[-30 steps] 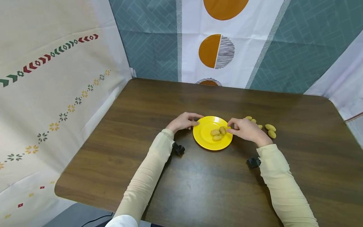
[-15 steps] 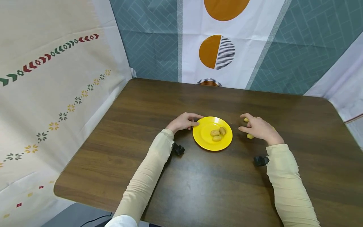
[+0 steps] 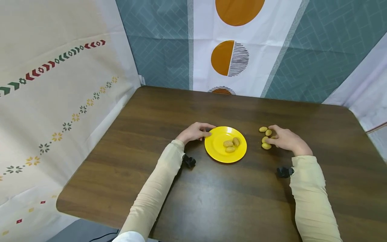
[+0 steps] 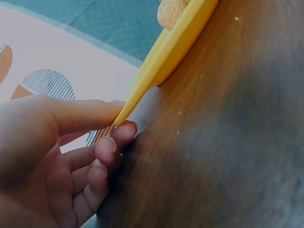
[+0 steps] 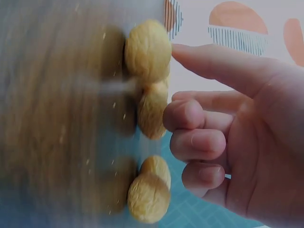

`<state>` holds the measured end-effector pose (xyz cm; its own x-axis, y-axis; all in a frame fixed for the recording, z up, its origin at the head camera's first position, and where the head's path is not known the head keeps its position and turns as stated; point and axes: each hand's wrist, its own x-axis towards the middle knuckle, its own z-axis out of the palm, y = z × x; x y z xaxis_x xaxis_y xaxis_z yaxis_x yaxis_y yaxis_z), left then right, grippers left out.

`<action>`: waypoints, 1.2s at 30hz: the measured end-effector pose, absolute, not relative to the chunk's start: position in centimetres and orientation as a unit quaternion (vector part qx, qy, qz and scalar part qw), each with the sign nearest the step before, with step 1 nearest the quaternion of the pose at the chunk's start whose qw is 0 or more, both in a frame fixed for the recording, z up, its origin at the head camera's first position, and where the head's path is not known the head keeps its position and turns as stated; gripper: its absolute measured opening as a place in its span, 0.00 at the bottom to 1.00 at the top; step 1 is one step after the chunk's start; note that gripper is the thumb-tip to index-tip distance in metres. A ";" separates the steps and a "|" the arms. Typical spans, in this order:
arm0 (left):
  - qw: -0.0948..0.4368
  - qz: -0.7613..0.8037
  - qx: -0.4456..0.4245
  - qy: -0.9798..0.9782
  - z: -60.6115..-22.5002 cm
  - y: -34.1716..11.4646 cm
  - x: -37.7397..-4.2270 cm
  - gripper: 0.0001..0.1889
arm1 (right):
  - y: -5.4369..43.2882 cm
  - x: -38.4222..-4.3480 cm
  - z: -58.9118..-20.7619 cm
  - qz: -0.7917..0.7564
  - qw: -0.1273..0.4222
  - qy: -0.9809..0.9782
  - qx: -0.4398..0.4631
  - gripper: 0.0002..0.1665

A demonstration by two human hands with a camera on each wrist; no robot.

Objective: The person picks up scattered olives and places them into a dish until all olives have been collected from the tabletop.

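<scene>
My left hand (image 3: 192, 132) pinches the left rim of a yellow plate (image 3: 215, 149) between thumb and fingers. In the left wrist view the rim of the plate (image 4: 164, 59) sits between thumb tip and index finger. Three wrinkled, yellow-brown walnuts (image 3: 230, 149) lie together on the plate. To the right, my right hand (image 3: 287, 139) hovers over several more walnuts (image 3: 266, 146) on the table, thumb and index finger apart. Its thumb tip is at the nearest walnut (image 5: 148, 50) in the right wrist view; the other fingers are bent, and the index fingertip is hidden there.
The brown wooden table (image 3: 151, 151) reaches back to a patterned teal and white curtain (image 3: 160, 57). Along its left side hangs a white cloth (image 3: 60, 111). Each sleeve carries a small black camera, one of them the right wrist camera (image 3: 284, 172).
My right hand has left the plate and moved right to the walnuts on the table, its fingers now spread around them. The left hand has stayed on the plate's rim.
</scene>
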<state>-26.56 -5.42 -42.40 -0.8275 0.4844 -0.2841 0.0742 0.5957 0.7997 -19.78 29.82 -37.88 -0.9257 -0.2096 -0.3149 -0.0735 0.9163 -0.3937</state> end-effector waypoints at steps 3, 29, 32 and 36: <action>0.247 0.424 0.161 0.857 -42.4 -5.5 -26.4 0.21 | 30.2 -19.6 -38.0 -0.180 0.187 0.963 -0.066 0.42; 0.236 0.416 0.162 0.863 -42.4 -5.4 -26.3 0.20 | 30.1 -19.7 -38.6 -0.166 0.189 0.965 -0.069 0.20; 0.238 0.418 0.161 0.862 -42.4 -5.4 -26.3 0.21 | 30.1 -19.7 -38.6 -0.175 0.189 0.964 -0.070 0.20; 0.236 0.415 0.166 0.863 -42.5 -5.4 -26.4 0.21 | 30.0 -19.6 -38.8 -0.178 0.172 0.967 -0.067 0.20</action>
